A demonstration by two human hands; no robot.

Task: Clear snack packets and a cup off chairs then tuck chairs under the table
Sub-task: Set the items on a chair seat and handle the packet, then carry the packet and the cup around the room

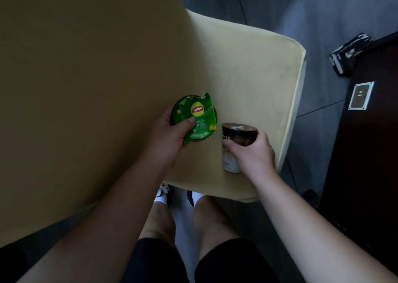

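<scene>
The left hand [170, 131] holds a green Lipton tea packet [197, 116], its thumb pressed on the packet's face and its fingers curled behind; a dark round object [215, 115] shows past the packet's edges, too hidden to tell what it is. Just to the right of that hand, the right hand [254, 151] grips a cup [235, 140] around its upper part, thumb on the near side and fingers wrapped round the far side. The cup has a dark top band and a pale lower body with print, and its base appears to rest on the cream chair seat [247, 71] beneath both hands. Packet and cup lie close together but apart. To the left of the left hand rises the chair's tan backrest [86, 78]. Right of the right hand, beyond the seat's edge, is grey floor [323, 13] and dark furniture [370, 153]. Below the hands the person's bare knees and white shoes [163, 194] show.
</scene>
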